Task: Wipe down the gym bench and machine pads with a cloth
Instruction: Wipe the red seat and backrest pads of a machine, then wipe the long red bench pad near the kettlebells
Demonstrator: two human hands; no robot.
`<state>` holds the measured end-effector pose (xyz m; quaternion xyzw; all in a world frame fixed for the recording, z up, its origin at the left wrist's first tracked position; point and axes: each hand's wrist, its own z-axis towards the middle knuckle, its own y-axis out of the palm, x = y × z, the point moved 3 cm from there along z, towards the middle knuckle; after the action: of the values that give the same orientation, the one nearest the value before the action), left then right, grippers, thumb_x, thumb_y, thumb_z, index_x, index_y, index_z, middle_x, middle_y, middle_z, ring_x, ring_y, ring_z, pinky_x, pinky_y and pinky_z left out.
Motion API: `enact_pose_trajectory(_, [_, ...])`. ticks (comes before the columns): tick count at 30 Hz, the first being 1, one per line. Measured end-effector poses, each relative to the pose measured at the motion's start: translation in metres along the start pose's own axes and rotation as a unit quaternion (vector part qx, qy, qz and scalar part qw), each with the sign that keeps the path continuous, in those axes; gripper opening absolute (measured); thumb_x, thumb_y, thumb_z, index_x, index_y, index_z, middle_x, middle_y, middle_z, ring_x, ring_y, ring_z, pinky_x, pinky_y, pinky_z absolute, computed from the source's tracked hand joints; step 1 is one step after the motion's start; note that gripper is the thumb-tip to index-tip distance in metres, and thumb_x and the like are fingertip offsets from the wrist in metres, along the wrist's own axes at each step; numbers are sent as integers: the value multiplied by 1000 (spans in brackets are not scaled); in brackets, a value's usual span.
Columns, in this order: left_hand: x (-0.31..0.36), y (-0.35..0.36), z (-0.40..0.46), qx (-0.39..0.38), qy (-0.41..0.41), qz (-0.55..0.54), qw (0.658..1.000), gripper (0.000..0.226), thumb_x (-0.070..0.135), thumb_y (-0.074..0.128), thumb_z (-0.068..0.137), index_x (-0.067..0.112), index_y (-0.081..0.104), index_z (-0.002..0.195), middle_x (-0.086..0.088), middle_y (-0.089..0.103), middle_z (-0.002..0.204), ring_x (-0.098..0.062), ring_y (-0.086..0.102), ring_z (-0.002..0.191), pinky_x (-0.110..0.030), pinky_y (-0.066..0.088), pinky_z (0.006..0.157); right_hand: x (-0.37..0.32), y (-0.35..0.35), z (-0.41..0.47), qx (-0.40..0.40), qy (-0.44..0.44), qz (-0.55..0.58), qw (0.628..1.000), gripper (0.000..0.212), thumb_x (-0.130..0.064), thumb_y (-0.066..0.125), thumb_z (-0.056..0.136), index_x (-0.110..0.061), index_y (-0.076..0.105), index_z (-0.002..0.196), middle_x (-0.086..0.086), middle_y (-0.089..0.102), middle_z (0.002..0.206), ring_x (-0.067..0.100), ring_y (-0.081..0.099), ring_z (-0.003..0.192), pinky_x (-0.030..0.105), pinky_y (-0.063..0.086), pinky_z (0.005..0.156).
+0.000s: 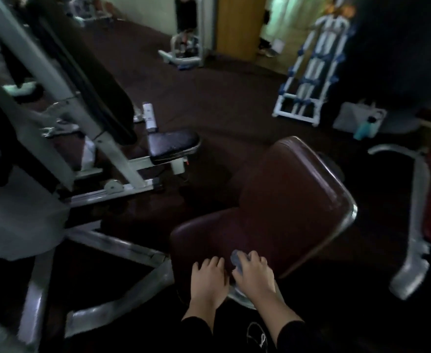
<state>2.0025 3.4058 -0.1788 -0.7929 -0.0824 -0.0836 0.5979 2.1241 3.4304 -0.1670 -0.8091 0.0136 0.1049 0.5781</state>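
Observation:
A dark maroon machine pad (280, 200) with a metal rim stretches from the lower middle up toward the right. My left hand (209, 276) rests on its near end with fingers spread. Beside it my right hand (253, 272) grips a small bluish-grey cloth (236, 258), which pokes out past the fingertips onto the pad. Both sleeves are black. A second, black seat pad (173, 146) sits on a white machine frame at the middle left.
A white-framed machine (56, 103) with a long black back pad fills the left side, its metal base bars (112, 245) crossing the floor. A curved metal handle (413, 212) stands at the right. A white rack (311, 72) and a teal bottle (363, 128) stand farther back.

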Motion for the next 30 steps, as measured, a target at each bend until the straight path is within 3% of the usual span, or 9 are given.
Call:
enact_pose_trajectory(3, [20, 3, -6, -42, 64, 30, 997, 48, 37, 34, 98, 22, 37, 144, 7, 44, 143, -17, 41, 131, -42, 27, 108, 22, 0, -28, 3, 76, 30, 997, 46, -36, 42, 96, -26, 38, 141, 4, 43, 135, 26, 44, 120, 34, 47, 88])
enact_pose_trajectory(10, [95, 20, -20, -78, 224, 46, 970, 48, 30, 35, 98, 26, 32, 145, 11, 42, 145, -12, 42, 131, -34, 33, 104, 94, 5, -99, 17, 215, 76, 974, 47, -33, 42, 96, -29, 37, 142, 3, 43, 134, 27, 46, 116, 34, 47, 78])
enact_pose_trajectory(16, [186, 38, -27, -135, 343, 89, 925, 52, 21, 35, 99, 17, 26, 150, 2, 32, 154, -16, 33, 139, -34, 28, 111, 166, 5, -156, 52, 320, 123, 938, 50, -35, 43, 96, -31, 32, 144, 1, 42, 137, 24, 45, 118, 33, 50, 81])
enact_pose_trajectory(24, [338, 73, -42, -168, 407, 130, 888, 55, 32, 31, 103, 19, 15, 154, 1, 20, 160, -16, 25, 144, -38, 29, 113, 290, 4, -225, 78, 421, 157, 890, 53, -43, 40, 97, -33, 28, 148, -2, 38, 141, 22, 39, 124, 33, 48, 85])
enact_pose_trajectory(30, [445, 97, -44, -157, 394, 132, 896, 56, 31, 33, 103, 21, 14, 154, 1, 17, 161, -17, 22, 145, -38, 30, 112, 390, -13, -246, 84, 424, 151, 889, 57, -44, 43, 97, -33, 24, 149, 0, 36, 142, 24, 39, 125, 34, 48, 84])
